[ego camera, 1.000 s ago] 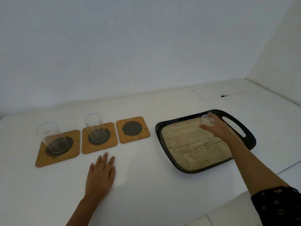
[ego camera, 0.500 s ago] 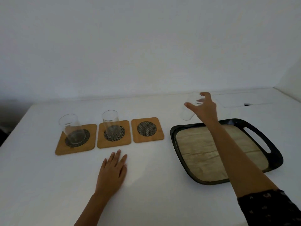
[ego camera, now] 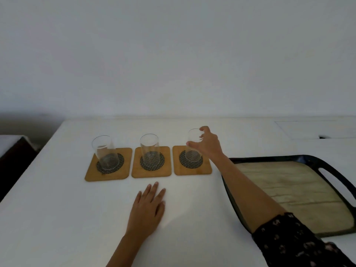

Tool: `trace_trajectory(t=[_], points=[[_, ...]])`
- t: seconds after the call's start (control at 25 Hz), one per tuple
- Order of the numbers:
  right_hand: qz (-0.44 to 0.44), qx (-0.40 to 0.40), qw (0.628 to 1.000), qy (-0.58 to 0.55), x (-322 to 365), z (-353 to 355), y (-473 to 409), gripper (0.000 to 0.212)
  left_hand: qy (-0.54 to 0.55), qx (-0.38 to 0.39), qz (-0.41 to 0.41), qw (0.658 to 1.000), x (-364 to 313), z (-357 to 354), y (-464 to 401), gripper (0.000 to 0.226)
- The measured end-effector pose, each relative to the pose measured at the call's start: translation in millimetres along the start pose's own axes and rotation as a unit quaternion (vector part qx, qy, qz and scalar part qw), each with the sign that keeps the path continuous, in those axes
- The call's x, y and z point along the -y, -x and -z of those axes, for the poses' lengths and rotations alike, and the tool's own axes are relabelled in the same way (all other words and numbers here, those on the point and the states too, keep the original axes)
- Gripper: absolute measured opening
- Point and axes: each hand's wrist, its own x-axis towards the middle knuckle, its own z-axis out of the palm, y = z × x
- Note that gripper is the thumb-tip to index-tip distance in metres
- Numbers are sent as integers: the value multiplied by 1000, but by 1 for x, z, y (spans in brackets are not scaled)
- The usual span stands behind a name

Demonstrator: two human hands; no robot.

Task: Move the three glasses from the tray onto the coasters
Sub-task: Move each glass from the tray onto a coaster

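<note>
White table [ego camera: 57, 218]: supports all items. Black tray [ego camera: 342, 182]: at right, wood-look base bare. Three wooden coasters [ego camera: 152, 173]: in a row, one clear glass upright on each. Right hand [ego camera: 209, 145]: fingers wrapped around the third glass [ego camera: 192, 149]. Left hand [ego camera: 148, 207]: flat, fingers extended.

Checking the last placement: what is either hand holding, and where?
The right hand grips the third glass by its upper side; the left hand lies flat, empty.

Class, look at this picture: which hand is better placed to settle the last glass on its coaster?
Right hand: it grips the third glass over the right coaster. Left hand lies flat.
</note>
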Motion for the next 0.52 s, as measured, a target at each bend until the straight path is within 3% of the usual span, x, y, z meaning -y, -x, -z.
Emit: trace_trajectory(t=[0.36, 0.52], points=[[-6, 9, 1000, -14, -13, -20, 1, 80, -10, -7, 5, 1000, 5, -6, 0, 48], [-33, 31, 999, -20, -8, -16, 9, 107, -5, -7, 9, 1000, 5, -6, -1, 48]])
